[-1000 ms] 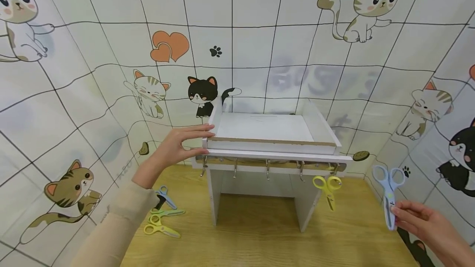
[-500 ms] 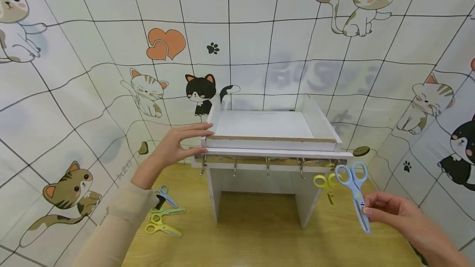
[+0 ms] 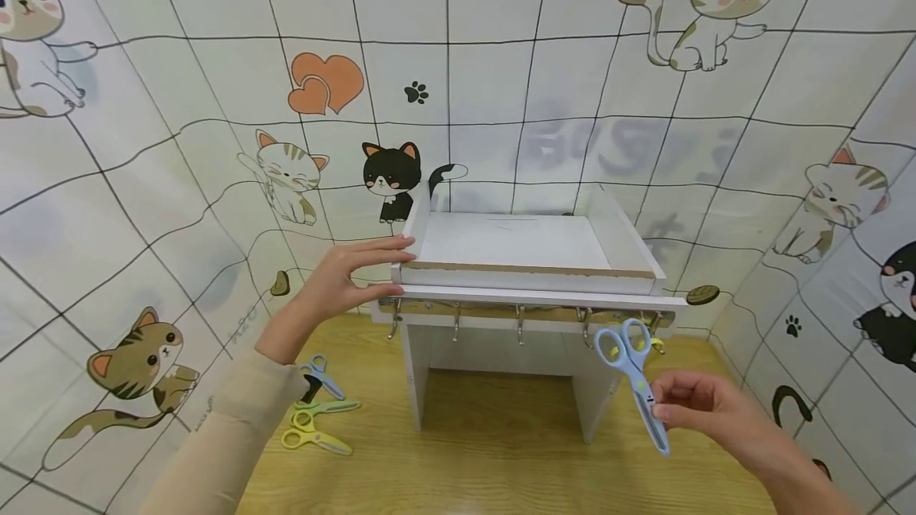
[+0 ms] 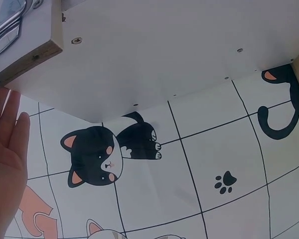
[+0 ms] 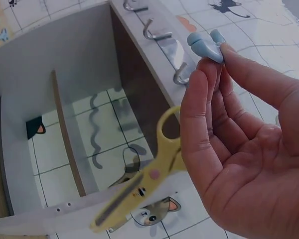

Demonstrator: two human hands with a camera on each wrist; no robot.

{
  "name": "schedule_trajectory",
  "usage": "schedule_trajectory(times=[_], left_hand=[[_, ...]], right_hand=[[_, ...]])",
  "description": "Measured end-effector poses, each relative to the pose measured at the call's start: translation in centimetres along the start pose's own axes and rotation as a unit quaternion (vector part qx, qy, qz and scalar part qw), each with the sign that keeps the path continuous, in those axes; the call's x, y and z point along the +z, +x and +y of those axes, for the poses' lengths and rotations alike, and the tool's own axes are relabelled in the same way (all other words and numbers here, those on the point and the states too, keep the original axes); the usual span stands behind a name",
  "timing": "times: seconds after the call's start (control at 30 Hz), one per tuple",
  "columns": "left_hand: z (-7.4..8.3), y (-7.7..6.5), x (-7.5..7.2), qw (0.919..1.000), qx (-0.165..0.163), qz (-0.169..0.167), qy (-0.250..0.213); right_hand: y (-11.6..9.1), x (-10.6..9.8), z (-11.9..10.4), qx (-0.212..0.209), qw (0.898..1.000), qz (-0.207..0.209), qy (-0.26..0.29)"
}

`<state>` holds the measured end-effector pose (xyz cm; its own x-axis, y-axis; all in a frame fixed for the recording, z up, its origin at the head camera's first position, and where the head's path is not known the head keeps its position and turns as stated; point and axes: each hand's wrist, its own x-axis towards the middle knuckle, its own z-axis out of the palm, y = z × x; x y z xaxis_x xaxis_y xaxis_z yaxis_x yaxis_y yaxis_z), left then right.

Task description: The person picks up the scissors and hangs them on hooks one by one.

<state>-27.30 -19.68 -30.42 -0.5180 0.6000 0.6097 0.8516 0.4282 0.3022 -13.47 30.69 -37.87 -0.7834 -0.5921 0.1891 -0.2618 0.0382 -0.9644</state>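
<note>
A white shelf unit point(image 3: 501, 241) with a shallow tray top stands on the wood-patterned surface. A row of metal hooks point(image 3: 520, 326) runs along its front edge. My left hand point(image 3: 332, 284) steadies its left side, straight fingertips on the side panel and thumb lower at the front board. Blue-handled scissors point(image 3: 633, 368) are pinched by the closed blades between thumb and fingers of my right hand point(image 3: 704, 404), handle loops up, close to the rightmost hook. On that hook hang yellow scissors point(image 5: 144, 181), mostly hidden behind the blue ones in the head view.
To the left of the shelf lie several scissors: a blue pair point(image 3: 322, 378), a green pair point(image 3: 336, 405) and a yellow pair point(image 3: 315, 437). Cat-printed white wall sheeting point(image 3: 487, 86) surrounds the surface point(image 3: 458, 475) at the back and sides.
My right hand has carried the blue scissors leftward from the far right to the right end of the hooks, tilting them. My left hand has stayed on the shelf's side.
</note>
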Motion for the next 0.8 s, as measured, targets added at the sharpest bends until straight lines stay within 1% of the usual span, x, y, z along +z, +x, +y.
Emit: schedule_trajectory(times=[0.13,0.23,0.3,0.4,0.53,0.67,0.8], left_hand=[[0.0,-0.1,-0.1,1.0000,0.003,0.003,0.002],[0.0,0.0,-0.1,1.0000,0.004,0.003,0.002],[0.0,0.1,-0.1,1.0000,0.004,0.001,0.000],[-0.1,0.5,0.2,1.0000,0.004,0.001,-0.006],[-0.1,0.8,0.2,1.0000,0.001,0.003,-0.009],[0.1,0.6,0.1,0.9999,-0.006,-0.003,-0.008],[0.2,0.3,0.0,1.0000,-0.004,-0.003,0.000]], right_hand=[[1.0,0.6,0.3,0.004,1.000,-0.019,0.015],[1.6,0.9,0.6,0.018,0.999,-0.033,0.034],[1.8,1.1,0.7,0.022,0.998,-0.038,0.035],[2.0,1.3,0.9,0.025,0.999,-0.031,0.017],[2.4,1.6,1.4,0.023,1.000,-0.011,-0.008],[2.7,2.0,2.5,0.031,0.999,-0.007,-0.003],[3.0,2.4,3.5,0.058,0.998,0.004,-0.003]])
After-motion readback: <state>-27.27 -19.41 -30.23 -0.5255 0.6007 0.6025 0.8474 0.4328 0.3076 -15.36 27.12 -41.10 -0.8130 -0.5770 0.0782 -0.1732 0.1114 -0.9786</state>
